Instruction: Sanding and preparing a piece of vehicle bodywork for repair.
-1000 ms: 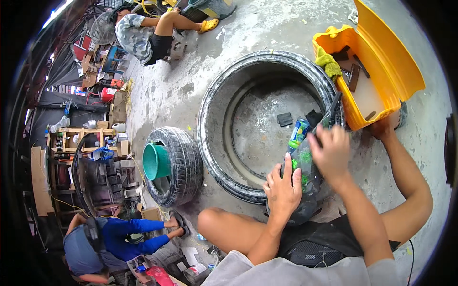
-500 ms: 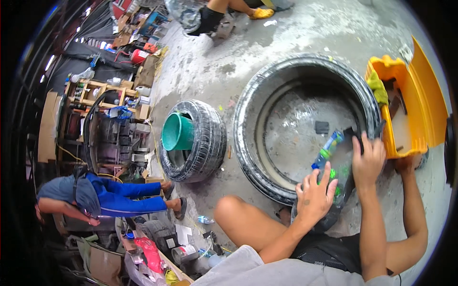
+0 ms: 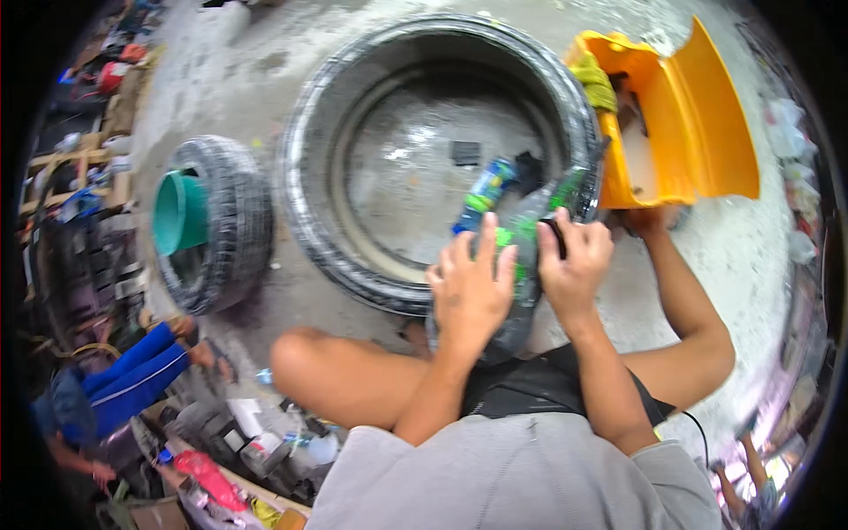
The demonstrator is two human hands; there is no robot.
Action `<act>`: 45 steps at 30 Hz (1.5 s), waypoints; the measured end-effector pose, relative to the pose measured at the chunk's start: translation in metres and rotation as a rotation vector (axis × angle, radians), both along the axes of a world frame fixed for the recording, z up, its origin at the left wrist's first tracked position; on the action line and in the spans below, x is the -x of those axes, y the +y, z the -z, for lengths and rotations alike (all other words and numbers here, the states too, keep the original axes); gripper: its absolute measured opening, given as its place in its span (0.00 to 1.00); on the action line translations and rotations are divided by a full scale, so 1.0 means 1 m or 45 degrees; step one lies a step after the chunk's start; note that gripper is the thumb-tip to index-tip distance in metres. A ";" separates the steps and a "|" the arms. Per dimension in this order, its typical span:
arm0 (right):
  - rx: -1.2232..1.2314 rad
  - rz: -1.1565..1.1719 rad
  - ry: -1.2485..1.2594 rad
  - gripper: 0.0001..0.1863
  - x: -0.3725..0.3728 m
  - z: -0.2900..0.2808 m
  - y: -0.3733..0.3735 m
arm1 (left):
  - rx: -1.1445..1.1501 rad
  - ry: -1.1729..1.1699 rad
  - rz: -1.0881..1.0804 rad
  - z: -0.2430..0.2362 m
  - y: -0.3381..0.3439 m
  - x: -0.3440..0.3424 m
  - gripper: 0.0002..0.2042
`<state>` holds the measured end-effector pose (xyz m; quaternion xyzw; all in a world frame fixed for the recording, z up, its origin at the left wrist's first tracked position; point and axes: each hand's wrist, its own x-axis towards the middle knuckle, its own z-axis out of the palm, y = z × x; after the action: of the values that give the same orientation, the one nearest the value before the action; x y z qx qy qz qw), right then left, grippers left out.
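Between my legs and the near rim of a big tire lying flat lies a dark, glossy piece with bright green marks. Its kind is not clear. My left hand rests on its left part, fingers apart. My right hand pinches a small black object against its right side; the fingers partly hide it. Inside the tire, just beyond my left hand, lies a blue and green plastic bottle. Near it are a crumpled black lump and a flat dark square.
A yellow plastic box with its lid open stands at the right, a yellow-green cloth over its edge. At left, a smaller tire holds a green bucket. A person in blue trousers and clutter are at the lower left.
My view has swung to the right, so everything sits further left. My right hand has come down and closer to my left, now pinching the small black object.
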<state>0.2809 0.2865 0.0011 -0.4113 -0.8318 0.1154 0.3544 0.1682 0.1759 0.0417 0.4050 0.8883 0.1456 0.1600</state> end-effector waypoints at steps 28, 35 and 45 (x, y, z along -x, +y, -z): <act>0.053 -0.379 -1.125 0.41 -0.057 -0.060 0.119 | -0.051 -0.107 -0.004 0.002 0.001 -0.014 0.28; 0.374 -0.692 -0.932 0.34 -0.058 -0.079 0.070 | -0.051 -0.064 -0.005 -0.003 0.007 -0.005 0.29; -0.020 0.106 0.079 0.16 -0.020 0.025 0.016 | -0.175 -0.002 0.005 0.013 -0.012 -0.027 0.30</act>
<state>0.3010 0.3021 -0.0244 -0.4390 -0.8034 0.1069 0.3878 0.1953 0.1638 0.0283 0.4166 0.8754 0.2061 0.1328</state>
